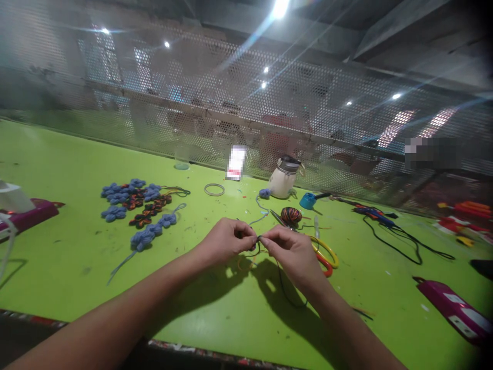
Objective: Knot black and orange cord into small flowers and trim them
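Meeting at the centre of the view, the left hand (234, 237) and the right hand (287, 249) are both closed, with dark yarn (259, 239) pinched between thumb and fingers of each. The yarn is held just above the green table (215, 318), and loose dark and orange strands are left hanging below the fingertips; what is partly covered by the left fingers cannot be told.

With the hands taken as the clock's centre, blue and dark-orange crocheted flowers (133, 198) are grouped at ten o'clock, and a joined blue flower strip (154, 232) is laid just nearer, between nine and ten. A ring (213, 190) is placed at eleven, and a phone-like screen (235, 163) is propped between eleven and twelve. A lidded jar (283, 179) is seen at one, with a multicoloured yarn ball (291, 215) nearer, towards two. A blue container (308, 201) is set at two. Scissors with yellow and red-orange handles (330, 255) are partly hidden by the right hand at three, and a purple power strip (454, 311) is positioned at four.
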`<state>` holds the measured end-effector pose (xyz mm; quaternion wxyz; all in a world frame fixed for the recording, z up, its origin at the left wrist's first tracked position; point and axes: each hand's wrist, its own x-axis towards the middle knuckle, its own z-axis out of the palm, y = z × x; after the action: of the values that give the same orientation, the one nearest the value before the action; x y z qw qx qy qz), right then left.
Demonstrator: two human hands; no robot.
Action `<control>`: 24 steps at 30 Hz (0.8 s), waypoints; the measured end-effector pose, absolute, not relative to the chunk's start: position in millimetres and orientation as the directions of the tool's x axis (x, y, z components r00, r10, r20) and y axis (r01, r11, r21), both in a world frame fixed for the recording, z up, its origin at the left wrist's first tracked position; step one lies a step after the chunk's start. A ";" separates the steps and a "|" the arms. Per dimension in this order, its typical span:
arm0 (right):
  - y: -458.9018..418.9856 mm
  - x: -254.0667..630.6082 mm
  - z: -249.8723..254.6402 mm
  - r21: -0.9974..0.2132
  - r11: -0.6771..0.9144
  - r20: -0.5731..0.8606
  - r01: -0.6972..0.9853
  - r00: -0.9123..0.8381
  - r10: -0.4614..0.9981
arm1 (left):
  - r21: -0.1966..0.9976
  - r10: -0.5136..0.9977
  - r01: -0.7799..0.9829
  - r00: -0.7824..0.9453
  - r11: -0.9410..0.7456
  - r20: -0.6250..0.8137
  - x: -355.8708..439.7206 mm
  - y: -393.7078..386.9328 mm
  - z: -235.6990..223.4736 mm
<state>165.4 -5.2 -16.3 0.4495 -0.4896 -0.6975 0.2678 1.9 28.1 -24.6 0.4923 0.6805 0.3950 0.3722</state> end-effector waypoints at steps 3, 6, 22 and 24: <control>-4.0 165.6 -17.7 -0.815 0.376 0.363 0.441 -0.117 0.924 | 0.956 0.903 0.175 0.402 -0.237 0.150 2.6 28.8 -25.8; -3.3 165.3 -17.8 -0.842 0.344 0.320 0.414 -0.130 0.939 | 0.956 0.910 0.161 0.378 -0.246 0.171 3.4 27.1 -23.0; -4.1 164.8 -13.0 -0.962 0.180 0.147 0.203 -0.171 0.974 | 0.979 0.924 0.058 0.344 -0.196 0.165 4.5 24.2 -20.8; -3.1 166.1 -13.1 -0.971 0.166 0.136 0.173 -0.172 0.976 | 0.990 0.923 0.021 0.366 -0.141 0.124 3.0 24.5 -19.8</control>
<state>166.1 -3.1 -13.1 0.4464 -0.4635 -0.6193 0.4498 3.0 24.5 -19.8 0.5372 0.6279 0.3756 0.4197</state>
